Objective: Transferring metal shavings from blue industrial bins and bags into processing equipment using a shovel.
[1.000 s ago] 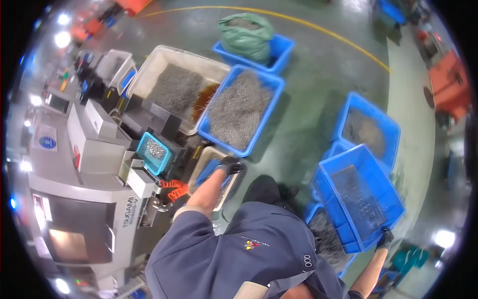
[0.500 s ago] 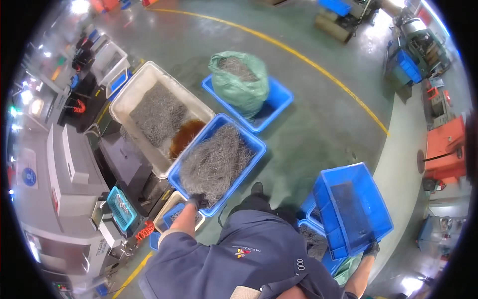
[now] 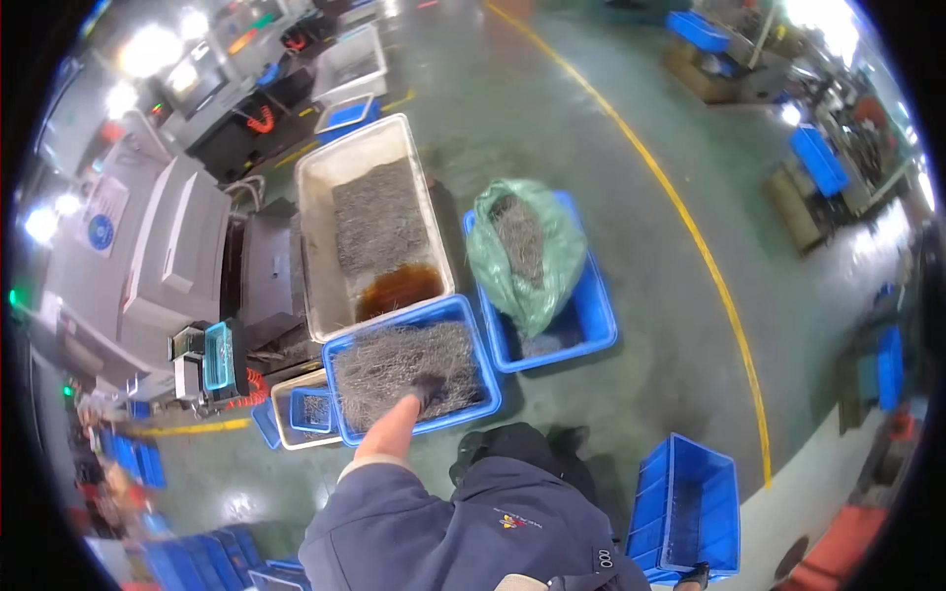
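Observation:
My left hand (image 3: pixel 427 388), in a dark glove, reaches over a blue bin (image 3: pixel 490 392) and rests at its heap of metal shavings (image 3: pixel 384 364). Its fingers blend into the grey pile, so I cannot tell how they are bent. On the right, my right hand (image 3: pixel 697 575), gloved too and partly cut off by the lower edge, grips the rim of a second blue bin (image 3: pixel 650 507), which is tilted beside my body with a little grey residue inside. Beyond the full bin stands a large white tub (image 3: pixel 307 246) with more shavings and brown liquid.
A green sack (image 3: pixel 547 281) of shavings sits in another blue bin (image 3: pixel 601 330) ahead. Small containers, including a cream tray (image 3: pixel 286 426), stand left of the full bin. Grey machines (image 3: pixel 168 236) line the left side. A yellow line (image 3: pixel 680 212) curves along the green floor.
The view has swung to the right. My left hand has moved from the full bin's near edge onto the shavings. The bin in my right hand is now lower in the picture.

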Demonstrator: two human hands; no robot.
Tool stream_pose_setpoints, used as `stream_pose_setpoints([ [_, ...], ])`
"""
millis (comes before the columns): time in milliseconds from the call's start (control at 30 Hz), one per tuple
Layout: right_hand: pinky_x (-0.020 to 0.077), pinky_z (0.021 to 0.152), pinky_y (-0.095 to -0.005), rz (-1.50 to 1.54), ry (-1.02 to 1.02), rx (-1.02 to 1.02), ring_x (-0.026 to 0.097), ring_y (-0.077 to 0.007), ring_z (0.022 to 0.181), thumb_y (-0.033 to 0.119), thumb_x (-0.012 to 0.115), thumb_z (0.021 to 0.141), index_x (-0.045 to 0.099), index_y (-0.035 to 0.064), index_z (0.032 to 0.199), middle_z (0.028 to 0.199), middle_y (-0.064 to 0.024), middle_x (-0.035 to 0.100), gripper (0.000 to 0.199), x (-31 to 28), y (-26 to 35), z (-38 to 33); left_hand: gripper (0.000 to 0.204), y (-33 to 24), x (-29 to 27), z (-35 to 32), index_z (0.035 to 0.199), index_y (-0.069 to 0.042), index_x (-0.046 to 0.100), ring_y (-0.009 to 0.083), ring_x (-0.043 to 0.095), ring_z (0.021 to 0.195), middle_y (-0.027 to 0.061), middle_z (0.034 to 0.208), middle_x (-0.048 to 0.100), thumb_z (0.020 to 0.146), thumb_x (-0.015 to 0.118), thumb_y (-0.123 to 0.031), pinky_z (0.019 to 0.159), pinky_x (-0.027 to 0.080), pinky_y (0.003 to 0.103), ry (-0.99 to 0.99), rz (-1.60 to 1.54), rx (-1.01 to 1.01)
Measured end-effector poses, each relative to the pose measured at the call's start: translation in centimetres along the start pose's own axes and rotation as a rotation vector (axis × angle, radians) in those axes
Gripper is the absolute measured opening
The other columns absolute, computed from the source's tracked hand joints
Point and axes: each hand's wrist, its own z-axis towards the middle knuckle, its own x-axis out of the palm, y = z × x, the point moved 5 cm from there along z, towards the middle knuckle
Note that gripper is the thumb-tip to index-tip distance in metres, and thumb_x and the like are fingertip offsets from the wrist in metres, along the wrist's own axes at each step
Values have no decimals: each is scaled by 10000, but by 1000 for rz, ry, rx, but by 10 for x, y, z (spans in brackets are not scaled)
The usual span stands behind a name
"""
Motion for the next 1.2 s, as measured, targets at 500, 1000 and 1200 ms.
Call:
stream_pose_setpoints([
  [500, 455, 900, -366, -1797, -261, -714, 538, -245, 1103, 336, 606, 805, 580, 116, 1147, 1186, -94, 592, 407, 449, 438, 178, 250, 79, 137, -42, 958, -77, 557, 229, 610, 585, 111, 784, 632, 918, 490, -315, 500, 491, 333, -400, -603, -278],
  [1000, 431, 945, -485, -537, 430, -211, 558, -313, 1004, 163, 622, 744, 455, 40, 1285, 1190, -160, 551, 580, 982, 560, 263, 216, -40, 379, -68, 913, -71, 565, 251, 623, 624, 113, 768, 637, 888, 518, -280, 546, 528, 366, -504, -1106, -397],
  [1200, 446, 928, -431, -782, 357, -476, 554, -277, 993, 159, 655, 750, 421, -3, 1311, 1222, -143, 535, 629, 1159, 583, 166, 279, -59, 478, -84, 1051, -45, 540, 309, 632, 713, 151, 869, 642, 907, 485, -278, 593, 532, 390, -625, -1220, -418],
])
